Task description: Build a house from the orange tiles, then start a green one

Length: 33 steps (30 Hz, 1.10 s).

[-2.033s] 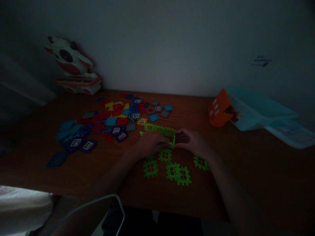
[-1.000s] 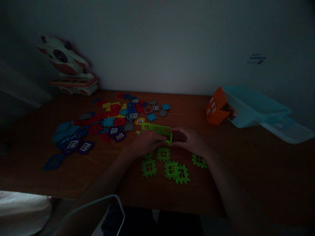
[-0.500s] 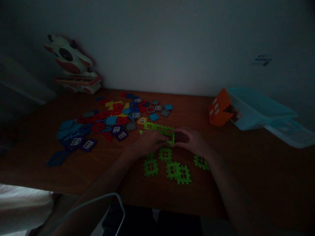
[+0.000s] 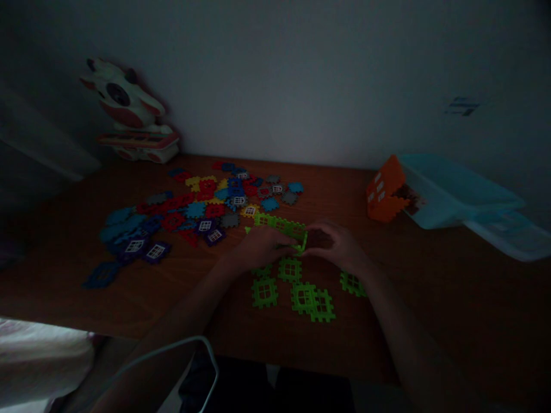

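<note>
Over the counter [image 4: 447, 298], fingers of my left hand [image 4: 267, 248] and right hand [image 4: 334, 248] pinch a green tile strip [image 4: 279, 225]; loose tiles [image 4: 264, 292] lie below.

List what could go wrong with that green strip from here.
The joined green plastic strip, pressed between the left hand and right hand, might pop apart at its joints. Dropped pieces could scatter the loose green tiles just below. The dim light may hide a badly seated joint.
</note>
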Each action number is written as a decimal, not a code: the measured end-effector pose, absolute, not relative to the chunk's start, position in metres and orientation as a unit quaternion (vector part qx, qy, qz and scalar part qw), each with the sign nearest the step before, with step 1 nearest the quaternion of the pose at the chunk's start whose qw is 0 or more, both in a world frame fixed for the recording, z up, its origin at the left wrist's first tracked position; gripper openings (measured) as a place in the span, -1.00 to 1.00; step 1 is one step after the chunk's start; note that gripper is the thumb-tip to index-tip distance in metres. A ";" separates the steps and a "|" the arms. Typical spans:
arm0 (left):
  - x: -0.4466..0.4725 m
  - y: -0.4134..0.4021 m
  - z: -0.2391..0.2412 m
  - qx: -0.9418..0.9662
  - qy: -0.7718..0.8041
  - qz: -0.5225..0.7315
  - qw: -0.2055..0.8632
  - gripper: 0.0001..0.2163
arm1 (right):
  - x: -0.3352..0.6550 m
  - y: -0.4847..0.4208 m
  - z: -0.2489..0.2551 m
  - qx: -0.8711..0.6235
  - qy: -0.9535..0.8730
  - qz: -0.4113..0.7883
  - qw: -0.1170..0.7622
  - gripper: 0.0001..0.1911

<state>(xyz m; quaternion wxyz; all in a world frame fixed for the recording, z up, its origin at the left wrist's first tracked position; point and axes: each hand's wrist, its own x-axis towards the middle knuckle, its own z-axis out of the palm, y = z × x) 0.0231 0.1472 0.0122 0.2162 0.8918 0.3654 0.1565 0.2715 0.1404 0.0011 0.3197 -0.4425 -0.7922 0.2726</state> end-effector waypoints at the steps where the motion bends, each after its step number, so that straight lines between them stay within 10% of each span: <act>1: 0.022 0.147 0.013 0.891 0.361 0.160 0.225 -0.80 | 0.272 0.140 0.002 -0.441 -0.795 0.262 0.324 -0.57; 15: 0.019 0.146 0.028 0.853 0.359 0.211 0.315 -0.84 | 0.265 0.141 -0.007 -0.446 -0.718 0.376 0.379 -0.49; 33: 0.030 0.144 0.025 0.746 0.373 0.324 0.447 -0.78 | 0.226 0.124 -0.004 -0.435 -0.733 0.148 0.501 -0.67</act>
